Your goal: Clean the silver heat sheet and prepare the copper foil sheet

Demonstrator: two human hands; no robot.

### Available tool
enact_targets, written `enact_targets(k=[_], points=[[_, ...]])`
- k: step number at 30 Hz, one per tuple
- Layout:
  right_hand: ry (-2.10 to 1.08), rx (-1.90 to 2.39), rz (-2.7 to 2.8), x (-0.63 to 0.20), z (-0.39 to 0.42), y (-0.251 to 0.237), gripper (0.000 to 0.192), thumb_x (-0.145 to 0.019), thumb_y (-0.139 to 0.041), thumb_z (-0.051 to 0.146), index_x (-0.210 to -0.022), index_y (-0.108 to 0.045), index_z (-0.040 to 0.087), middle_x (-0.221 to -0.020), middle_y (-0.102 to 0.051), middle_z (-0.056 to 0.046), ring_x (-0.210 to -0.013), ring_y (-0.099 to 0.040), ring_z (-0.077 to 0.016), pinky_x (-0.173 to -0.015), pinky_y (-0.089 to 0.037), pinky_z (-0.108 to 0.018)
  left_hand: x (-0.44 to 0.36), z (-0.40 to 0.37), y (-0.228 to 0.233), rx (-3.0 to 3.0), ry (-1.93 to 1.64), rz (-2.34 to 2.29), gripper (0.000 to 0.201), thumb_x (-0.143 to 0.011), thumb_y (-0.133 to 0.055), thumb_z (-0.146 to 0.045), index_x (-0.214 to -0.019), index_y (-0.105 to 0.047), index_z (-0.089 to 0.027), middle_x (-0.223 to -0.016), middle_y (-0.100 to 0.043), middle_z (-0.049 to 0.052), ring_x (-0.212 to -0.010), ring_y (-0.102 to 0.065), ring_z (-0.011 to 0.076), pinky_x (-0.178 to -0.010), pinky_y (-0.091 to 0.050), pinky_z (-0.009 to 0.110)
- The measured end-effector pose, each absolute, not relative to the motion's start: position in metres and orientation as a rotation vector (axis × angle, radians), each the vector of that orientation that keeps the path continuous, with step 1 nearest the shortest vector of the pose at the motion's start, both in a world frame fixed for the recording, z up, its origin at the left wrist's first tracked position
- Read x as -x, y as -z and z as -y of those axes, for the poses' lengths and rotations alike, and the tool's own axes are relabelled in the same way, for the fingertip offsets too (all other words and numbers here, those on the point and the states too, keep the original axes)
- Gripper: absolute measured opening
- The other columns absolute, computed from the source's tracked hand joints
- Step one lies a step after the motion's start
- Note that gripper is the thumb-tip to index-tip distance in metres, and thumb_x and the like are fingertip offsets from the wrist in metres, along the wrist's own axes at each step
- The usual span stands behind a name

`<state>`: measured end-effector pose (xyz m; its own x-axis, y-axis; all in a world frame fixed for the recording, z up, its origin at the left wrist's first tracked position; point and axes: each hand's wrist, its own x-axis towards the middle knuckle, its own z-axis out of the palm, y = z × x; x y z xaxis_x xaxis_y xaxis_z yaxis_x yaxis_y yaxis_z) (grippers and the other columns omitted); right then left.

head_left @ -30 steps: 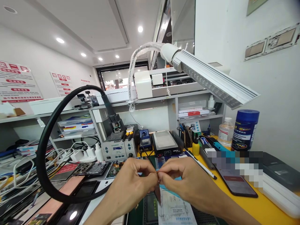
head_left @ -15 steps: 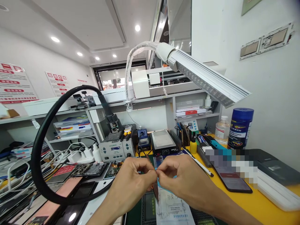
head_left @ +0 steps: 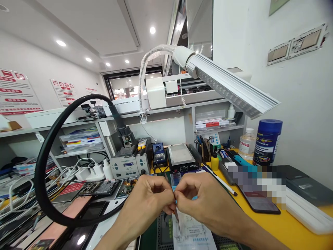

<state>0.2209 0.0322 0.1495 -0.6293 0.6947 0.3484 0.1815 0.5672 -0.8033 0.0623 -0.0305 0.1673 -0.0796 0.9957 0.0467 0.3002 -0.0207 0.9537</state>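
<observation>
Just above the work mat, my left hand point(head_left: 149, 199) and my right hand point(head_left: 199, 198) meet at their fingertips. Metal tweezers point(head_left: 177, 219) stick out below my left fingers, points downward and close together. Thumb and finger of my right hand are pinched beside the left fingertips; whatever they hold is too small or hidden. Under both hands lies a printed white sheet or packet point(head_left: 195, 231) with a blue upper part, on a dark patterned mat point(head_left: 164, 231).
A black hose point(head_left: 43, 166) loops at left, by a hot-air station point(head_left: 127, 166). Phones point(head_left: 91, 218) lie left. Behind are a heating plate point(head_left: 180, 156) and yellow bottle point(head_left: 214, 161). A phone point(head_left: 260, 201) and blue can point(head_left: 267, 142) sit right. A lamp point(head_left: 231, 85) hangs overhead.
The tweezers have swung slightly, their points now lower and further right. More of my left hand's lower fingers shows around them. Both hands stay nearly in place.
</observation>
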Motion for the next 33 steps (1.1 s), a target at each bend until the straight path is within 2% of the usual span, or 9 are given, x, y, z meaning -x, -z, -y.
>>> enact_targets(k=[6,12,33], points=[[-1.242,0.61,2.05,-0.222,-0.033,-0.152,0.015,-0.078,-0.059,0.012,-0.07,-0.071,0.016,-0.066,-0.073,0.001,-0.06,-0.065,-0.0111,-0.053,-0.046,-0.016,-0.061,0.031,-0.164,-1.344,-1.182,-1.381,0.014,-0.065,-0.056,-0.014,-0.056,-0.066,-0.016,-0.053,-0.065,-0.002,-0.055,-0.062,0.0129,-0.058,-0.048,0.023],[-1.42,0.562,1.957,-0.22,-0.033,-0.15,0.016,-0.079,-0.057,0.008,-0.071,-0.068,0.015,-0.068,-0.075,0.001,-0.062,-0.069,-0.0118,-0.056,-0.05,-0.016,-0.061,0.033,-0.163,-1.285,-1.219,-1.314,0.013,-0.064,-0.057,-0.014,-0.055,-0.066,-0.016,-0.052,-0.066,-0.001,-0.054,-0.063,0.0126,-0.057,-0.05,0.022],[-1.567,0.599,1.808,-0.213,-0.03,-0.142,0.013,-0.076,-0.058,0.007,-0.068,-0.062,0.017,-0.063,-0.069,0.002,-0.06,-0.066,-0.0123,-0.058,-0.051,-0.02,-0.057,0.03,-0.149,-1.228,-1.308,-1.223,0.012,-0.062,-0.057,-0.012,-0.054,-0.065,-0.014,-0.052,-0.065,0.0,-0.052,-0.063,0.0124,-0.055,-0.048,0.021]])
